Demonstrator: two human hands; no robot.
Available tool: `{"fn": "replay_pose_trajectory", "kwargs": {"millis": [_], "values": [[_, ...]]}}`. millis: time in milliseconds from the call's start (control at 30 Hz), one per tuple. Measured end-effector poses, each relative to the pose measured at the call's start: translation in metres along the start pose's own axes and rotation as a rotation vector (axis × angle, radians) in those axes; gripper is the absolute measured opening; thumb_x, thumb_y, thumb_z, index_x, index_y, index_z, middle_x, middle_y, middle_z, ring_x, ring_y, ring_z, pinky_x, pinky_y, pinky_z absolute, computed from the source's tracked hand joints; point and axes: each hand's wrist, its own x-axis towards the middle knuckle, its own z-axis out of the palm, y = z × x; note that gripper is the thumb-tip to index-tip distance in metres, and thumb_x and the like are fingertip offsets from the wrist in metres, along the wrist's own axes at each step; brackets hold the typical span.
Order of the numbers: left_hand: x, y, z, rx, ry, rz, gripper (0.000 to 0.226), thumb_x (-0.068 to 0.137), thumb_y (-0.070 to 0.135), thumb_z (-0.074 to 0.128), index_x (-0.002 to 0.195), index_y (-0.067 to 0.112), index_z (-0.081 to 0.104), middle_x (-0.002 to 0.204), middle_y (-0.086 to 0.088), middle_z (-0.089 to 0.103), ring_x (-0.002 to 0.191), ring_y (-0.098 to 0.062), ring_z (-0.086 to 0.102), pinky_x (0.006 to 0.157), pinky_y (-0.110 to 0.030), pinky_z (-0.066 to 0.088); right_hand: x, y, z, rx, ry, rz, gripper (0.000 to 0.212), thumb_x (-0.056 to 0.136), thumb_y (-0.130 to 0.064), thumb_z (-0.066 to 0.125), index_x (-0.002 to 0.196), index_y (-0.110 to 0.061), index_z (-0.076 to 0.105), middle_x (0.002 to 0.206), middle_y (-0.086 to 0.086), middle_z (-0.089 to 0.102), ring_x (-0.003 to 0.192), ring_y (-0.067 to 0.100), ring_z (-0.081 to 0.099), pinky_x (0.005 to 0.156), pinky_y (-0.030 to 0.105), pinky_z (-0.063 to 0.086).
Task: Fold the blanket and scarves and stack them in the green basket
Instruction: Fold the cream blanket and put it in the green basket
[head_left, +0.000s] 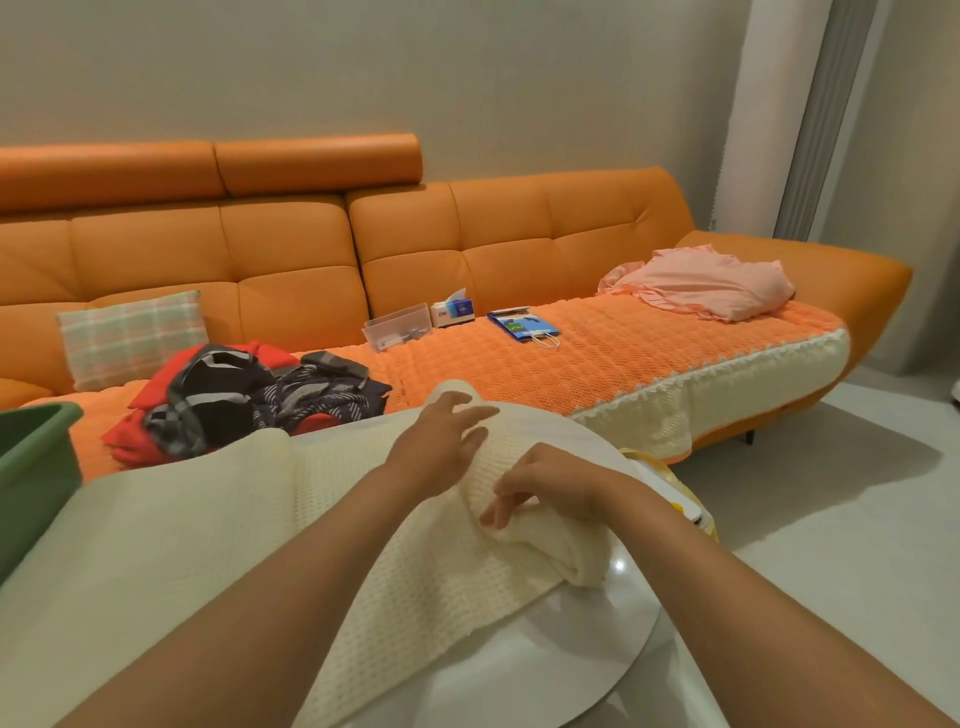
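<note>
Blanket (249, 525): cream, waffle-knit, spread across the white round table (519, 670) in the foreground, hanging over its far and left edges. Bunches into a thick rolled fold on the right side, close to the table's rim.

Flat on the blanket just past that fold, the left hand (441, 447): fingers straight and spread, pointing toward the sofa, gripping nothing. On top of the rolled fold, the right hand (556, 483): fingers (498, 512) bent downward, tips at the cloth. Cannot tell whether pinching it or merely touching.

At the left edge of view, beside the table, one corner of the green basket (31, 462); inside hidden. Behind the blanket, on the orange sofa (291, 244), the scarves (234, 400) in a loose unfolded heap: red, grey-and-black plaid, dark striped. Well apart from the basket, not touching the table.

Against the sofa back, left of the heap, a pale plaid cushion (130, 338). Farther right along the textured orange seat cover (623, 358): a clear plastic box (397, 325), a tissue box (454, 312) just beside it, a blue paper bag (522, 325) lying flat. At the far right end, a crumpled pink cloth (711, 286). Past the table's right rim, partly hidden, something yellow (685, 501).
</note>
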Motion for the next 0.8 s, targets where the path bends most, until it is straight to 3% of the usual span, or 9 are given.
{"fn": "replay_pose_trajectory", "kwargs": {"millis": [100, 200, 267, 367, 433, 500, 633, 700, 800], "values": [[0.006, -0.005, 0.009, 0.174, -0.264, -0.101, 0.043, 0.096, 0.054, 0.049, 0.137, 0.043, 0.05, 0.153, 0.003, 0.035, 0.137, -0.022, 0.037, 0.108, -0.046, 0.038, 0.01, 0.005, 0.003, -0.003, 0.36, -0.039, 0.025, 0.093, -0.021, 0.056, 0.086, -0.011, 0.078, 0.089, -0.002, 0.077, 0.079, 0.015, 0.074, 0.088, 0.038, 0.056], [0.003, -0.014, 0.014, 0.199, -0.256, -0.145, 0.039, 0.091, 0.05, 0.059, 0.128, 0.036, 0.057, 0.132, 0.005, 0.052, 0.121, -0.019, 0.051, 0.098, -0.038, 0.042, 0.024, 0.017, -0.006, -0.307, 0.637, 0.079, 0.023, 0.098, -0.028, 0.054, 0.113, -0.023, 0.07, 0.118, -0.005, 0.069, 0.104, 0.014, 0.065, 0.092, 0.036, 0.052], [-0.001, -0.017, 0.012, 0.2, -0.166, -0.106, 0.025, 0.091, 0.045, 0.062, 0.113, 0.032, 0.062, 0.117, 0.007, 0.056, 0.109, -0.017, 0.055, 0.088, -0.035, 0.044, 0.031, 0.024, -0.009, -0.465, 0.577, 0.227, 0.03, 0.099, -0.042, 0.051, 0.111, -0.02, 0.067, 0.113, -0.001, 0.067, 0.106, 0.021, 0.062, 0.081, 0.035, 0.049], [-0.012, -0.016, 0.003, 0.249, -0.101, -0.023, 0.012, 0.089, 0.038, 0.061, 0.09, 0.027, 0.06, 0.1, 0.008, 0.055, 0.093, -0.016, 0.053, 0.078, -0.034, 0.046, 0.041, 0.029, -0.005, -0.479, 0.505, 0.308, 0.04, 0.09, -0.053, 0.059, 0.066, -0.022, 0.049, 0.067, -0.005, 0.051, 0.067, 0.02, 0.055, 0.054, 0.03, 0.036], [-0.021, -0.018, 0.0, 0.199, -0.068, 0.031, 0.021, 0.087, 0.035, 0.057, 0.076, 0.018, 0.06, 0.092, 0.006, 0.053, 0.088, -0.015, 0.049, 0.074, -0.035, 0.046, 0.047, 0.026, 0.0, -0.427, 0.538, 0.233, 0.036, 0.083, -0.045, 0.066, 0.06, -0.022, 0.051, 0.061, -0.007, 0.051, 0.064, 0.022, 0.057, 0.055, 0.029, 0.038], [-0.025, -0.021, 0.0, 0.147, -0.026, 0.055, 0.034, 0.092, 0.034, 0.051, 0.069, 0.012, 0.062, 0.09, 0.007, 0.053, 0.083, -0.012, 0.048, 0.071, -0.036, 0.047, 0.049, 0.016, 0.004, -0.428, 0.548, 0.128, 0.014, 0.082, -0.039, 0.069, 0.073, -0.028, 0.067, 0.078, -0.012, 0.064, 0.084, 0.018, 0.062, 0.076, 0.034, 0.047], [-0.014, -0.025, -0.004, 0.205, 0.073, 0.103, 0.021, 0.098, 0.027, 0.054, 0.118, 0.024, 0.058, 0.135, 0.007, 0.044, 0.093, -0.013, 0.059, 0.07, -0.035, 0.052, 0.045, 0.011, 0.008, -0.418, 0.469, -0.077, 0.024, 0.082, -0.011, 0.068, 0.069, -0.031, 0.073, 0.103, -0.014, 0.064, 0.105, 0.01, 0.052, 0.098, 0.036, 0.04], [-0.003, -0.031, -0.005, 0.272, -0.034, 0.102, 0.065, 0.093, 0.021, 0.062, 0.148, 0.038, 0.031, 0.156, 0.011, 0.025, 0.106, -0.016, 0.06, 0.071, -0.036, 0.056, 0.04, 0.014, 0.008, -0.332, 0.382, -0.138, 0.037, 0.079, 0.003, 0.059, 0.06, -0.025, 0.072, 0.101, -0.014, 0.066, 0.1, 0.005, 0.058, 0.094, 0.029, 0.045], [0.006, -0.032, -0.007, 0.406, -0.19, 0.112, 0.045, 0.095, 0.021, 0.056, 0.137, 0.036, 0.05, 0.135, 0.006, 0.052, 0.115, -0.019, 0.057, 0.08, -0.032, 0.05, 0.034, 0.02, 0.005, -0.231, 0.416, -0.123, 0.028, 0.081, -0.007, 0.067, 0.084, -0.035, 0.069, 0.103, -0.017, 0.063, 0.098, 0.004, 0.058, 0.08, 0.021, 0.048]]}}
